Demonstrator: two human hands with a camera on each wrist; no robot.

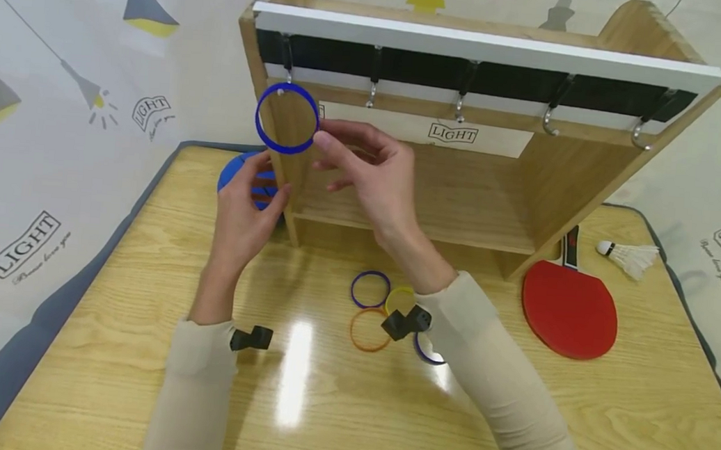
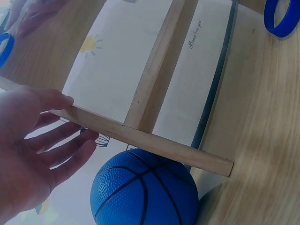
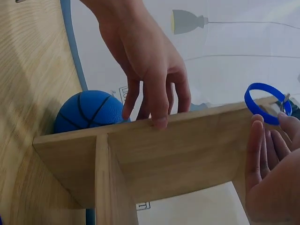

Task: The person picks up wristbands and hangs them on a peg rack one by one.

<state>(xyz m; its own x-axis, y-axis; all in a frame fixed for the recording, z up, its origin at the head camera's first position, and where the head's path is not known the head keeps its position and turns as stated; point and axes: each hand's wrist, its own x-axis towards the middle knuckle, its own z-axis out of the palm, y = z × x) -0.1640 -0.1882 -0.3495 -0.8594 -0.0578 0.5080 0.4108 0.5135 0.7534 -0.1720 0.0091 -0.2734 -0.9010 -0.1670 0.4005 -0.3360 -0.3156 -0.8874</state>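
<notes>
My right hand (image 1: pixel 380 167) pinches a blue ring (image 1: pixel 258 117) between thumb and fingers at the ring's right side. The ring's top is at the leftmost hook (image 1: pixel 289 73) of a wooden shelf (image 1: pixel 419 187); I cannot tell whether the hook passes through it. In the right wrist view the ring (image 3: pixel 251 101) shows beside the panel's upper end. My left hand (image 1: pixel 242 213) holds the shelf's left side panel (image 2: pixel 173 149), thumb over the front edge and fingers along the outside. Behind those fingers sits a blue ball (image 2: pixel 140 192) with black lines.
On the table before the shelf lie a dark blue ring (image 1: pixel 372 273), an orange ring (image 1: pixel 353 336), a yellow ring (image 1: pixel 389 300) and another blue ring (image 1: pixel 429 359), partly hidden by the right sleeve. To the right are a red paddle (image 1: pixel 570 313) and a shuttlecock (image 1: pixel 631 258).
</notes>
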